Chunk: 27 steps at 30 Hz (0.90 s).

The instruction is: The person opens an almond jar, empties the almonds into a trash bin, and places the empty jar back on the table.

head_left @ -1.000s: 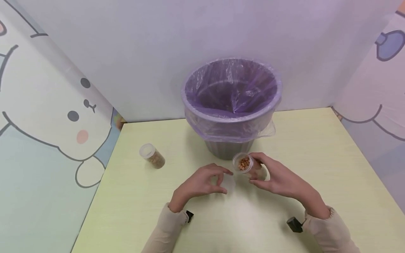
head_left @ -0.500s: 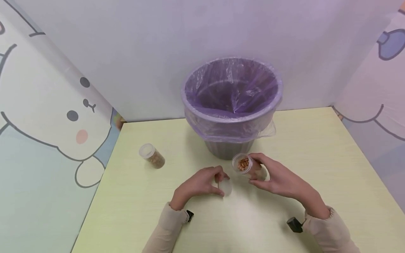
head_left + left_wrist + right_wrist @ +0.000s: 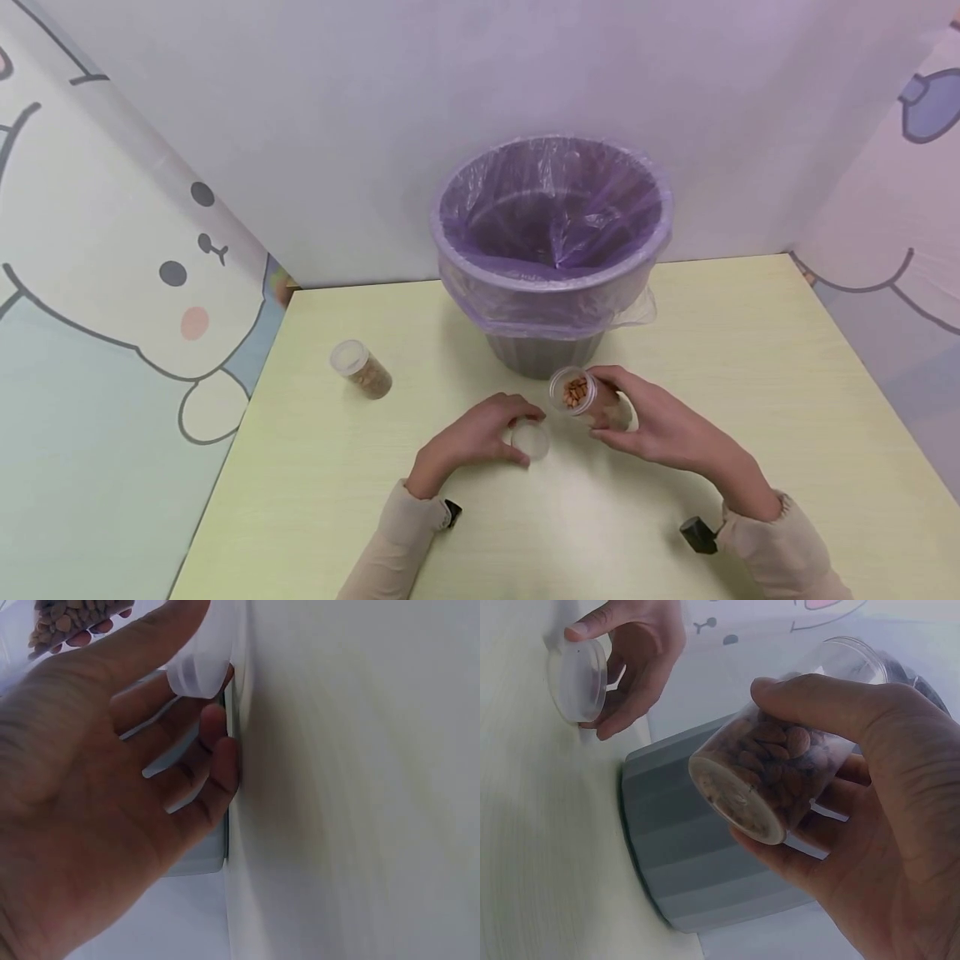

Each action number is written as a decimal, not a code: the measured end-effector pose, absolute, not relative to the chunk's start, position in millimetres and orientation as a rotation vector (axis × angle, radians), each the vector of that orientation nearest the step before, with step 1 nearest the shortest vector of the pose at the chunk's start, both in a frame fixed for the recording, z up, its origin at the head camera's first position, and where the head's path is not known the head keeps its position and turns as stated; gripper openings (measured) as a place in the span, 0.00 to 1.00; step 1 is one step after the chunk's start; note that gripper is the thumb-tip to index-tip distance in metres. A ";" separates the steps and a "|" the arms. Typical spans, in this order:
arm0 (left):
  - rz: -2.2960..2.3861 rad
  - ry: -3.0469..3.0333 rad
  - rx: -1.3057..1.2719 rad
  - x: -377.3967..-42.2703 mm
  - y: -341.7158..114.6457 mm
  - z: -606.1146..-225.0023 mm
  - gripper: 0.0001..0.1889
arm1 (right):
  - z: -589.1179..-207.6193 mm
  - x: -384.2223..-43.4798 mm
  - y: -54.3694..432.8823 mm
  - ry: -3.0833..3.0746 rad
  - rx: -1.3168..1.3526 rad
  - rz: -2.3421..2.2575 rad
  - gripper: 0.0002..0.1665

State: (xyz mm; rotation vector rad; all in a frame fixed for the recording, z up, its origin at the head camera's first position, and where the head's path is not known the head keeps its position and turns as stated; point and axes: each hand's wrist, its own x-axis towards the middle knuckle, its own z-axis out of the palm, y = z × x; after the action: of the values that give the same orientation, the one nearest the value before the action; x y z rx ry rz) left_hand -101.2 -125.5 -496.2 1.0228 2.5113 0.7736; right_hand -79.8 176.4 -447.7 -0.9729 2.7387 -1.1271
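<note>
My right hand (image 3: 663, 427) grips a clear plastic jar (image 3: 603, 408) of almonds (image 3: 769, 754), tilted with its uncovered mouth towards the left. In the right wrist view the thumb lies across the jar's side and the fingers wrap behind it. My left hand (image 3: 476, 435) holds a round translucent lid (image 3: 531, 439) by its edge, thumb on one side and fingers on the other. The lid (image 3: 577, 681) is close to the tabletop; whether it touches is hard to tell. A small gap separates lid and jar.
Behind the hands stands a grey bin (image 3: 543, 354) lined with a purple bag (image 3: 555, 312), its mouth open upward. A second jar (image 3: 367, 375), lidded and with brown contents, stands at the left of the pale yellow table (image 3: 322, 500). Walls border the table at the back and sides.
My left hand has gone from reaching with spread fingers beside the lid to holding the lid by its edge. My right hand and the jar have barely moved.
</note>
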 end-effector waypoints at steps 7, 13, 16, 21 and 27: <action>0.679 2.585 1.038 -99.2 -122.9 -500.2 0.32 | -447.1 -78.9 176.2 2.749 -0.976 -1.122 0.44; 0.620 2.621 0.960 -94.4 -121.7 -501.9 0.33 | -446.6 -78.3 176.5 2.748 -0.986 -1.125 0.44; 0.601 2.629 0.949 -92.2 -121.1 -501.0 0.33 | -446.0 -77.8 177.4 2.749 -0.994 -1.130 0.44; 0.586 2.627 0.932 -90.7 -120.2 -498.3 0.33 | -442.0 -76.1 180.6 2.760 -0.996 -1.151 0.44; 0.524 2.610 0.926 -90.4 -118.0 -494.9 0.33 | -427.3 -73.8 190.3 2.779 -0.986 -1.108 0.43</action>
State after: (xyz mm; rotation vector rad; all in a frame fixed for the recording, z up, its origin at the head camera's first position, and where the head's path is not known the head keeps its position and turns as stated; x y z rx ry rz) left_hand -90.4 -118.0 -494.9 0.9259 2.6103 0.5240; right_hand -73.8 190.3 -427.3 -0.9856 2.7787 -1.1085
